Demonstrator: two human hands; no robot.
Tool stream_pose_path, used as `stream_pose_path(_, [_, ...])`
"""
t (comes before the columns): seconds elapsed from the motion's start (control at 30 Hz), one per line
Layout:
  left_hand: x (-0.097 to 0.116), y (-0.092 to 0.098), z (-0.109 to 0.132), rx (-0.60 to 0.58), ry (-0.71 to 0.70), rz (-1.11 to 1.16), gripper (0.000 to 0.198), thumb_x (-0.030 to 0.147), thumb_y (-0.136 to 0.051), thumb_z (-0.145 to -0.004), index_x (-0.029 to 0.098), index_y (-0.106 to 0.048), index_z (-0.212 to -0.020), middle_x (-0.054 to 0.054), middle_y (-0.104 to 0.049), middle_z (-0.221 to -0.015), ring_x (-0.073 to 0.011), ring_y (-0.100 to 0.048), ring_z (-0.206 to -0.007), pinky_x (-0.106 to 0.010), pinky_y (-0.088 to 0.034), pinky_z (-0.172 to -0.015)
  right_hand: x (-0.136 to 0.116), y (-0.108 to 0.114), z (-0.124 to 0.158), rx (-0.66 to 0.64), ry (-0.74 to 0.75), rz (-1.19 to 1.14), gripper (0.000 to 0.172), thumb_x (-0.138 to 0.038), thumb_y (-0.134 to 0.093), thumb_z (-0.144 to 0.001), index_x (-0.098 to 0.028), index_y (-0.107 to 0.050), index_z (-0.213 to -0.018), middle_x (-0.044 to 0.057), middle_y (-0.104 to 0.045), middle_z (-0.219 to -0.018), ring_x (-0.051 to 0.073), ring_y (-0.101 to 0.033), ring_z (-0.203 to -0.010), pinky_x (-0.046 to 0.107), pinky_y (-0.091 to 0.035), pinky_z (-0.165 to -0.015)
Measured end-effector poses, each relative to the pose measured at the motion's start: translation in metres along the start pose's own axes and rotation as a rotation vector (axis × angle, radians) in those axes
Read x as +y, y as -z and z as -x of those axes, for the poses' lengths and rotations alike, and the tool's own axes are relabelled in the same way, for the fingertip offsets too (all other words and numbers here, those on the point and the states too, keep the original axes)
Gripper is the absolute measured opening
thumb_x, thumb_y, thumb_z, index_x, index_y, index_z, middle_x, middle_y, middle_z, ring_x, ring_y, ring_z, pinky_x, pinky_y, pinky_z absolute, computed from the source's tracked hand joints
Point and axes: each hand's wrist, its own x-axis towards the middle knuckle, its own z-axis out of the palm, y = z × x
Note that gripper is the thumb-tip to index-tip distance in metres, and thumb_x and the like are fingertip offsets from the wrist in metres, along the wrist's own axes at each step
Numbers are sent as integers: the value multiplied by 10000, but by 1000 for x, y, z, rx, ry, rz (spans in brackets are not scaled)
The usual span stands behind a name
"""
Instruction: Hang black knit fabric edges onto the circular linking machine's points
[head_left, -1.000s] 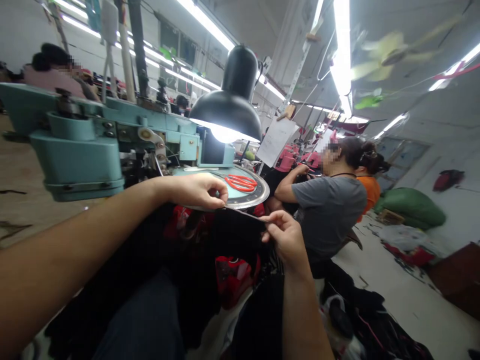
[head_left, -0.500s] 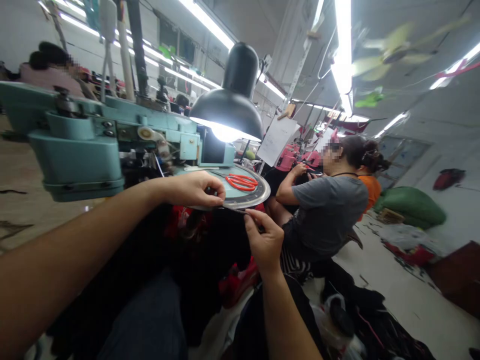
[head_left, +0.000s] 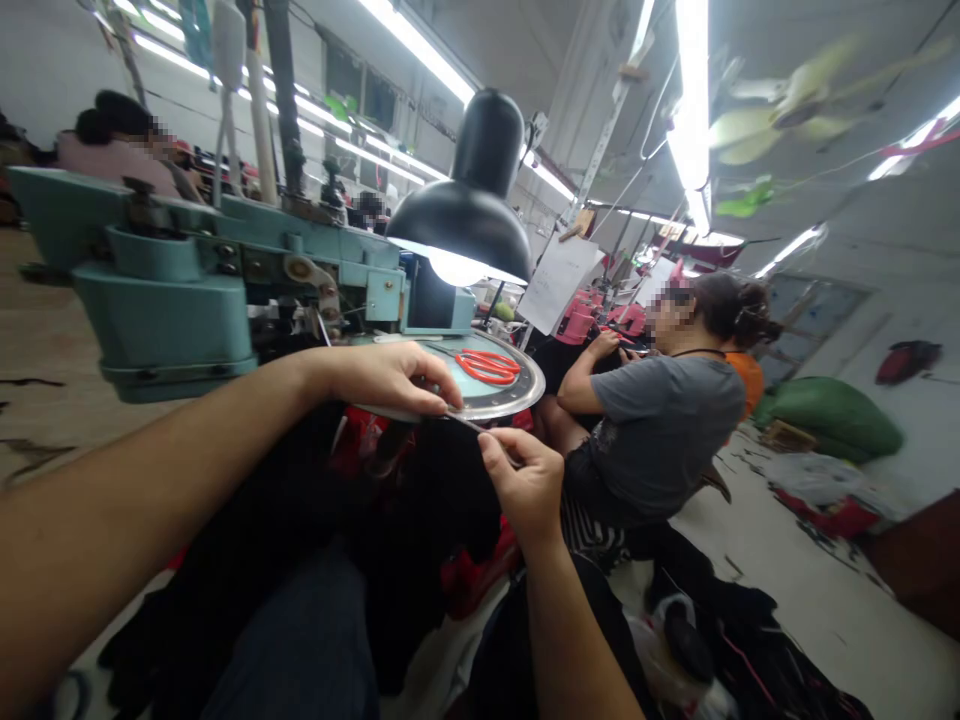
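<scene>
My left hand (head_left: 409, 380) is at the near rim of a round metal dial (head_left: 525, 392), its thumb and fingers pinching the edge of black knit fabric (head_left: 435, 490). My right hand (head_left: 525, 480) sits lower and to the right, thumb and forefinger closed on the same edge. Between the two hands the edge (head_left: 469, 424) runs as a thin greyish line. The rest of the fabric hangs below the dial, over my lap. On the dial's top lie red-handled scissors (head_left: 487, 367).
A teal machine body (head_left: 172, 310) stands left of the dial. A lit black lamp (head_left: 465, 215) hangs above it. A co-worker in a grey shirt (head_left: 664, 415) sits close on the right. Black cloth and bags (head_left: 720, 630) lie on the floor at lower right.
My right hand has moved slightly down and left, closer to my left hand. Both hands keep their pinch on the fabric edge. The whole view has shifted a little.
</scene>
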Motion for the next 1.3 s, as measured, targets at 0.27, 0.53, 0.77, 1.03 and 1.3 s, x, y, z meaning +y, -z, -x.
stream_pose_path(0.27, [-12,9,3,-61,-92,83,421,493,-743,-786,196,-805,-1078,-60,-754,-1047,-199,-670,-952,-231,-503,-884,-4,2,8,-3,54,33,143,-264,-685,-852,-170,-793,-863,-15,-679,-611,88,-488,-473,210,-418,-460])
stream_pose_path(0.53, [-17,5,2,-21,-139,58,328,422,-693,-834,211,-820,-1051,-57,-763,-1014,-179,-673,-919,-208,-501,-846,4,-7,2,120,50,50,139,-252,-677,-847,-173,-777,-900,29,-760,-795,154,-666,-688,270,-552,-684])
stream_pose_path(0.77, [-7,6,-1,-13,5,-9,293,358,-664,-787,193,-789,-993,-11,-742,-910,-153,-653,-836,-194,-479,-774,33,27,-7,25,-308,-140,181,-366,-708,-787,-194,-679,-833,-31,-626,-652,107,-540,-476,241,-465,-492])
stream_pose_path(1.03, [1,-1,0,2,21,24,225,381,-648,-743,158,-671,-768,15,-636,-709,-124,-561,-666,-196,-421,-611,7,16,-11,-153,-212,-93,202,-358,-794,-745,-158,-769,-737,-12,-655,-595,126,-567,-541,240,-462,-529])
stream_pose_path(1.3, [-2,-3,0,66,-1,0,234,386,-645,-743,158,-687,-771,6,-642,-714,-127,-557,-669,-202,-423,-610,7,0,2,100,73,-21,167,-288,-685,-857,-168,-780,-925,45,-773,-815,172,-688,-694,280,-563,-658])
